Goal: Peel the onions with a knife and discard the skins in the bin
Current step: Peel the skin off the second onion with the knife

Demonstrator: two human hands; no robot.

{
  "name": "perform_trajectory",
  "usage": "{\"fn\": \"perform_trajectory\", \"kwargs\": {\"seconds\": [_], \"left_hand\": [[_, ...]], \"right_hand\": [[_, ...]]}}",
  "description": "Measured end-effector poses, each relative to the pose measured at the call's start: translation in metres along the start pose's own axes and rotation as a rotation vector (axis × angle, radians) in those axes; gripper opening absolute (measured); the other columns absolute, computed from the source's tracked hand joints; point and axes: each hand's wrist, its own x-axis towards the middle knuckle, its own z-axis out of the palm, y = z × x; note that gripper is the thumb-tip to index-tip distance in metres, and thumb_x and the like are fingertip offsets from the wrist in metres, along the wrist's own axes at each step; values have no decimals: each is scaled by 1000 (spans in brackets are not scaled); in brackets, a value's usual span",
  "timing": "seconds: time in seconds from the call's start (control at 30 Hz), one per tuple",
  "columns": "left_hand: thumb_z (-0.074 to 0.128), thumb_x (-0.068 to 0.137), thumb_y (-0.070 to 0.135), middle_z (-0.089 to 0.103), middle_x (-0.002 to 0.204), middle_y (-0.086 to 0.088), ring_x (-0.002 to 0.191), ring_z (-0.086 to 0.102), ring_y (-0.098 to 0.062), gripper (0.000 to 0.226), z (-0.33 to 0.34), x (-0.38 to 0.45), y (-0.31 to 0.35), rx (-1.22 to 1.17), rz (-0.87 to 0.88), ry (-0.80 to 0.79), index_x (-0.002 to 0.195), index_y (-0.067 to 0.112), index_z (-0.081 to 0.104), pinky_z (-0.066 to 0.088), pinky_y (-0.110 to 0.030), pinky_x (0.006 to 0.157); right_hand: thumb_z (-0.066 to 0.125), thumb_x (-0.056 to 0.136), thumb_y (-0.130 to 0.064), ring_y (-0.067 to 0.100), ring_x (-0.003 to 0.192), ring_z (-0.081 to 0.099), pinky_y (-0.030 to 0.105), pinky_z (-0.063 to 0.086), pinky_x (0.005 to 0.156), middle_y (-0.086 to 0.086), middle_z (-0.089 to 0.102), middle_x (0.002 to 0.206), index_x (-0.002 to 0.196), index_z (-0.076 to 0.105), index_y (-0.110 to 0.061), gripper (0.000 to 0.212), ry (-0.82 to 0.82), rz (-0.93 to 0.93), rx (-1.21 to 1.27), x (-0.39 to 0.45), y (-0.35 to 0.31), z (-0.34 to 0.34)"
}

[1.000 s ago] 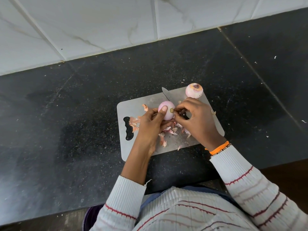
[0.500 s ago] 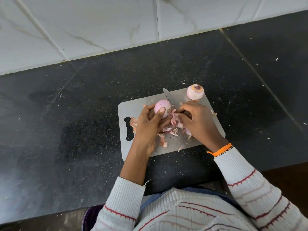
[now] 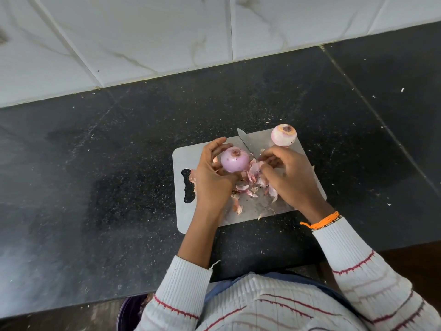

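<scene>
My left hand (image 3: 210, 177) grips a peeled pink onion (image 3: 235, 160) from the left, cut end up, just above the grey cutting board (image 3: 185, 216). My right hand (image 3: 290, 177) is closed around the knife (image 3: 245, 140); only the blade shows, pointing away toward the board's far edge, and its fingertips pinch a strip of skin beside the onion. A pile of onion skins (image 3: 250, 183) lies on the board between my hands. A second peeled onion (image 3: 284, 135) sits at the board's far right corner. The purple bin (image 3: 127, 314) shows below the counter edge, mostly hidden by my sleeve.
The board lies on a black speckled counter (image 3: 95, 187) with small skin flecks scattered to the right. White marble wall tiles (image 3: 143, 32) run along the back. The counter's near edge is close to my body.
My left hand turned the onion so its cut end faces up and moved it left. My right hand pulled away to the right with a strip of skin.
</scene>
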Motion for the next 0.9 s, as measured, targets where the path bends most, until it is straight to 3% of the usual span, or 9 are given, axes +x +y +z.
{"fn": "perform_trajectory", "kwargs": {"seconds": [0.1, 0.23, 0.33, 0.47, 0.6, 0.7, 0.8, 0.9], "left_hand": [[74, 64, -13, 61, 113, 3, 99, 63, -11, 68, 1, 0, -1, 27, 14, -10, 119, 20, 51, 56, -33, 81], [74, 66, -9, 62, 114, 4, 101, 63, -10, 69, 4, -2, -3, 60, 16, -35, 122, 21, 49, 54, -35, 86], [76, 63, -9, 64, 115, 1, 103, 63, -12, 72, 6, -2, -4, 39, 1, -73, 122, 20, 49, 52, -45, 90], [80, 59, -8, 65, 115, 1, 105, 63, -15, 76, 10, -4, -5, 53, -2, -122, 123, 21, 49, 51, -50, 89], [78, 59, -11, 65, 113, 3, 105, 63, -11, 73, 12, -4, -6, 42, 1, -106, 119, 21, 50, 52, -42, 90], [75, 61, -14, 65, 112, 5, 103, 62, -8, 71, 10, -3, -3, 19, 6, -83, 118, 20, 50, 51, -30, 88], [76, 64, -10, 64, 110, 6, 100, 63, -7, 65, 9, -3, -2, -23, -39, -40, 118, 19, 51, 53, -32, 86], [77, 68, 0, 64, 108, 2, 98, 65, -13, 53, 9, -2, -2, -58, -98, 5, 112, 19, 54, 55, -39, 86]], "right_hand": [[62, 86, -16, 1, 94, 59, 12, 50, 77, -5, 64, 107, 113, 61, -16, 27, -47, 11, 148, 3, -4, 3], [69, 82, -16, 7, 103, 60, 14, 51, 79, -3, 62, 117, 117, 59, -20, 37, -149, 43, 291, 3, -5, 10], [73, 78, -17, 10, 97, 64, 23, 55, 75, -4, 66, 107, 104, 63, -23, 28, -79, 145, 425, 3, -5, 12], [68, 82, -17, 11, 73, 68, 26, 54, 54, 6, 69, 87, 88, 66, -14, 7, 29, 273, 611, 4, -6, 11], [59, 90, -17, 25, 80, 68, 44, 56, 70, 13, 68, 87, 87, 64, -7, 11, 89, 321, 554, 6, 3, 10], [45, 97, -12, 22, 81, 68, 39, 59, 73, 12, 67, 92, 89, 61, -10, 18, 108, 370, 623, 5, 6, 7], [40, 88, 8, 17, 80, 65, 31, 57, 72, 8, 65, 85, 83, 61, -12, 29, 151, 303, 483, 4, 5, 4], [44, 83, -6, 13, 67, 58, 33, 49, 67, 6, 61, 67, 72, 63, -3, 23, 106, 222, 355, 3, 3, 2]]}}
